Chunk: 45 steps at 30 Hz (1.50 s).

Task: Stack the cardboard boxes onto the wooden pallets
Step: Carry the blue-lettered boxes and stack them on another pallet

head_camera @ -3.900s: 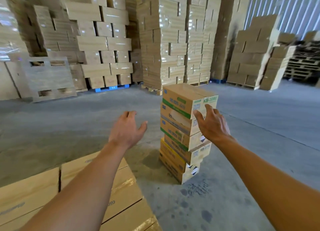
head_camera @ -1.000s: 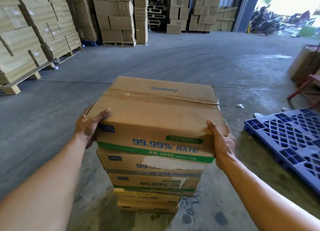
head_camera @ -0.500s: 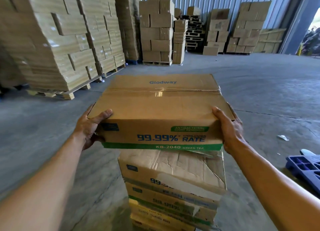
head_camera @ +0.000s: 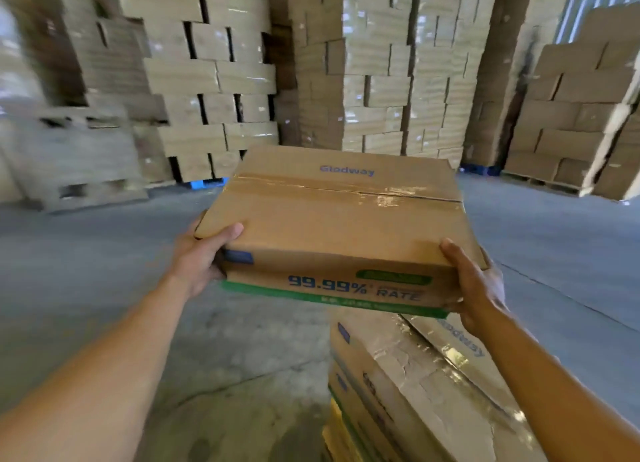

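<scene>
tall wrapped carton stacks (head_camera: pixel 374 80) along back wall, grey concrete floor (head_camera: pixel 104 271), short box stack (head_camera: pixel 408 392) below right, Glodway cardboard box (head_camera: pixel 339 226) lifted clear above it, left hand (head_camera: pixel 199 257) and right hand (head_camera: pixel 479 288) gripping its near corners

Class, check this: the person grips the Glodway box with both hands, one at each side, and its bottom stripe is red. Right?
No. The head view shows the bottom stripe is green, not red. The left hand and right hand do grip the Glodway box.
</scene>
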### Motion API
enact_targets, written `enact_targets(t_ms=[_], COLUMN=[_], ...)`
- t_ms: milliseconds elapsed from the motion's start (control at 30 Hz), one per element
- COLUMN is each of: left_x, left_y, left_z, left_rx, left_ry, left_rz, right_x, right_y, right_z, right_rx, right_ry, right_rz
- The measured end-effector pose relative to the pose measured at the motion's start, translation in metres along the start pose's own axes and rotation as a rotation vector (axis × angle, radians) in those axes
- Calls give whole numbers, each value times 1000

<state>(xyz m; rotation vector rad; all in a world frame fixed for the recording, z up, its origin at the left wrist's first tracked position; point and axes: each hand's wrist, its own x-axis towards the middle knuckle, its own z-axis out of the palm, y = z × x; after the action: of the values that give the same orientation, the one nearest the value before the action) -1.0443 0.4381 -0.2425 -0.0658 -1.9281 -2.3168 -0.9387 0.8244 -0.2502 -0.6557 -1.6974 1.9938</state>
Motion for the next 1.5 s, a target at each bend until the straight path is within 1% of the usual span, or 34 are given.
enact_targets(t_ms=[167, 300, 433, 533, 700, 833, 967, 1067, 1167, 1267, 1433, 1500], left_x=[-126, -233, -317, -375, -474, -567, -676, -753, -815, -869, -954, -984], left_y=[1, 11, 31, 42, 57, 63, 58, 59, 66, 66, 63, 58], left_z=[-35, -66, -93, -117, -152, -192, -237, -260, -279, -298, -327, -343], left_rx=[-22, 63, 126, 160, 162, 147, 178, 216, 197, 168, 126, 102], left_ry=[271, 499, 635, 701, 791, 823, 815, 805, 815, 835, 914, 908], left_rz=[-20, -33, -39, -41, -56, -47, -84, -147, -171, -203, -215, -248], right_x=[-29, -74, -126, -168, -259, -350, -456, -533, -598, -650, -724, -754], right_y=[10, 28, 46, 53, 60, 79, 122, 137, 142, 144, 156, 167], right_z=[-6, -2, 3, 3, -10, -34, -80, -118, -151, -172, -194, -203], right_rx=[-20, -39, -18, -21, 6, -4, -47, -96, -86, -70, -69, -98], right_ry=[-221, -324, -448, -530, -624, -634, -597, -565, -548, -572, -623, -622], right_rz=[59, 85, 137, 170, 150, 145, 115, 165, 201, 233, 254, 284])
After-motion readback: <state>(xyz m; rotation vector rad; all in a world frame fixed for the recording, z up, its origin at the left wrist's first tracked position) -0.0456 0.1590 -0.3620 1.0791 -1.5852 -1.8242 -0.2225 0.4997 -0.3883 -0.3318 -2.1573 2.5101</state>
